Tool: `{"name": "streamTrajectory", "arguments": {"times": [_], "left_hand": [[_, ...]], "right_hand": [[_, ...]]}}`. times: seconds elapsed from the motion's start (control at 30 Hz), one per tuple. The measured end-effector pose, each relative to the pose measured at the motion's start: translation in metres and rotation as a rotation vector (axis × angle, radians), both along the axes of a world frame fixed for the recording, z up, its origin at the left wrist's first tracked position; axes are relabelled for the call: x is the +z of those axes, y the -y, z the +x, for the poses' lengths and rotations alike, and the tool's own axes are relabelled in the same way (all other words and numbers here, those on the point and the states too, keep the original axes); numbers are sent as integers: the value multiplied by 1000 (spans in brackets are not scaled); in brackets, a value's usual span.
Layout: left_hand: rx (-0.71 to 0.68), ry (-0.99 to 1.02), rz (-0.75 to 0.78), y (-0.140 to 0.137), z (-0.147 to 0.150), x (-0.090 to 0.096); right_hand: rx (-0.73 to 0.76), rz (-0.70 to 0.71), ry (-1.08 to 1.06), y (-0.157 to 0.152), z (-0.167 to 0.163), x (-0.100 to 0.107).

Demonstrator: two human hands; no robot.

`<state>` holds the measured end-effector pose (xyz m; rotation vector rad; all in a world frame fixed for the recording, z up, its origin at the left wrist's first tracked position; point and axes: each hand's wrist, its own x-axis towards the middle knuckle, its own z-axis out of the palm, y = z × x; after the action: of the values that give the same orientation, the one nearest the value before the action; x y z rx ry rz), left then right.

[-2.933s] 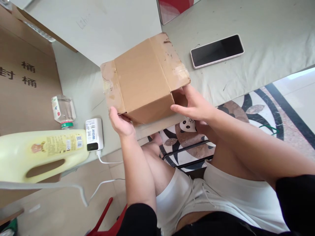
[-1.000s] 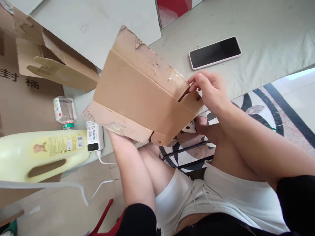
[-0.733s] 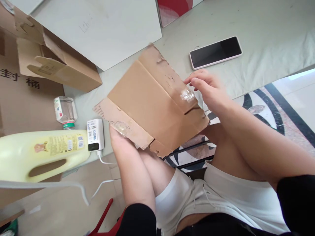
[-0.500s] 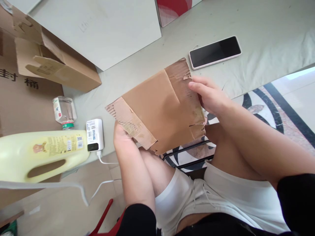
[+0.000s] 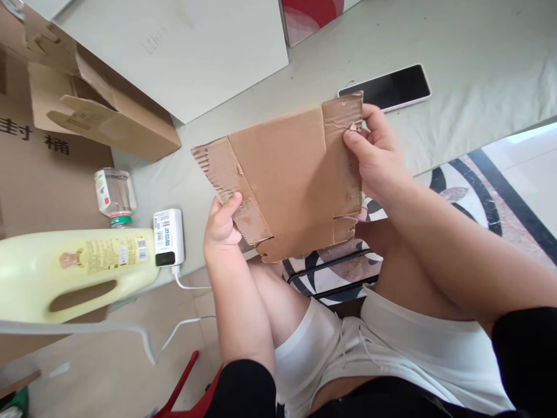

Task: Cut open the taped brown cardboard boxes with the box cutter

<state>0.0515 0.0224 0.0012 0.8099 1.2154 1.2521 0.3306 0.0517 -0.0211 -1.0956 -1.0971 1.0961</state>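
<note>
Between my hands is a brown cardboard piece (image 5: 287,174), creased near both sides, with torn, ragged edges. My left hand (image 5: 223,222) grips its left flap, thumb on the face toward me and the other fingers behind. At the right edge, my right hand (image 5: 378,148) pinches the upper part beside a small tear, thumb in front. The cardboard is held up above my lap and the table's near edge. Its upper right corner covers part of a smartphone (image 5: 391,87) with a dark screen, which lies on the table.
Along the left are a pale yellow jug (image 5: 78,273), a white power bank (image 5: 168,238) with a cable, a clear bottle (image 5: 115,194) and an opened cardboard box (image 5: 126,125). A large white box (image 5: 183,52) stands at the back on the cloth-covered table (image 5: 470,52).
The cardboard has turned clockwise, its left side rising and its right corner now overlapping the phone. My left thumb has come round onto its front face.
</note>
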Motion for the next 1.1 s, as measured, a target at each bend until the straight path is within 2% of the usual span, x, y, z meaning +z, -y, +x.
{"name": "streamTrajectory", "arguments": {"times": [0.13, 0.23, 0.37, 0.47, 0.53, 0.6, 0.7, 0.8, 0.93, 1.1], "left_hand": [[-17, -24, -13, 0, 1, 1], [-5, 3, 47, 0, 2, 2], [165, 118, 212, -6, -5, 4], [328, 243, 279, -14, -11, 6], [395, 267, 261, -17, -13, 6], [440, 252, 230, -19, -12, 5], [438, 215, 184, -19, -8, 2], [405, 205, 183, -17, -5, 3], [428, 286, 234, -15, -5, 6], [369, 303, 274, -14, -3, 7]], "right_hand": [[-129, -101, 16, -4, 1, -5], [-159, -163, -27, -6, 2, -1], [-183, -259, -169, -7, 7, 13], [-237, -266, -215, -5, 7, 18], [-176, -281, -227, -2, 2, 18], [-30, -302, -224, 1, -7, 16], [118, -311, -185, 5, -19, 10], [88, -264, -130, 5, -24, 4], [48, -215, -101, 3, -22, -1], [36, -182, -69, 2, -19, -4]]}}
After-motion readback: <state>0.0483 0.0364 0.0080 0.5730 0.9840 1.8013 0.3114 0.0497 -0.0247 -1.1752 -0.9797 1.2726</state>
